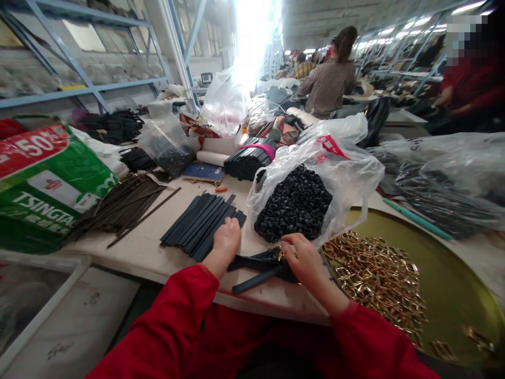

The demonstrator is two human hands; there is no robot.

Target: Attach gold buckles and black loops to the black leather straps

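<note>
My left hand [225, 242] rests on the near end of a stack of dark flat strips [201, 223], fingers curled down onto them; whether it grips one is hidden. My right hand [305, 262] is pinched on a small bundle of black straps [258, 266] lying at the table's front edge, with a gold clip at its fingertips. A clear plastic bag of black loops [294, 205] stands open just behind both hands. To the right a round brass-coloured tray [445, 273] holds a heap of gold metal clips [374, 273].
A green printed sack [47, 184] and a fan of thin brown strips [122, 205] lie left. More bundles, bags and a blue booklet [203, 171] crowd the table's back. Grey plastic bags [445, 173] sit right. Other people work at far tables. A white tray [47, 310] sits lower left.
</note>
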